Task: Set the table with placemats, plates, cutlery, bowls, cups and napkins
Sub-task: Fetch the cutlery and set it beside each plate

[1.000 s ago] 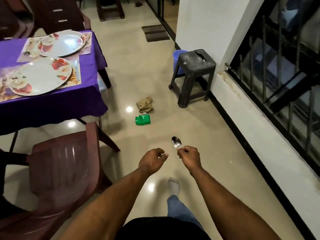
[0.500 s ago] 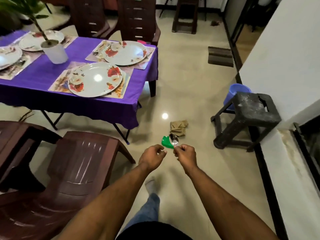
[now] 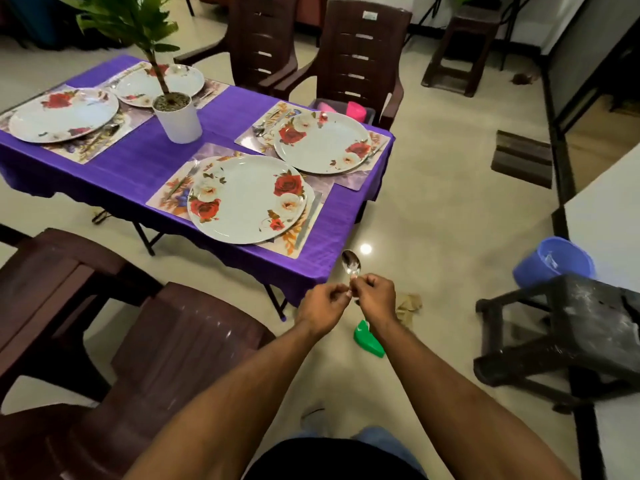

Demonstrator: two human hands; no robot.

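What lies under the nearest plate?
A floral placemat lies under the nearest plate, with cutlery showing at both sides. The mat's middle is covered by the plate.

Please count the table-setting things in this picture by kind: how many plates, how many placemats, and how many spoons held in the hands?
White round plates with red flowers: 4
Printed floral placemats: 4
Shiny metal spoon in the hands: 1
Total: 9
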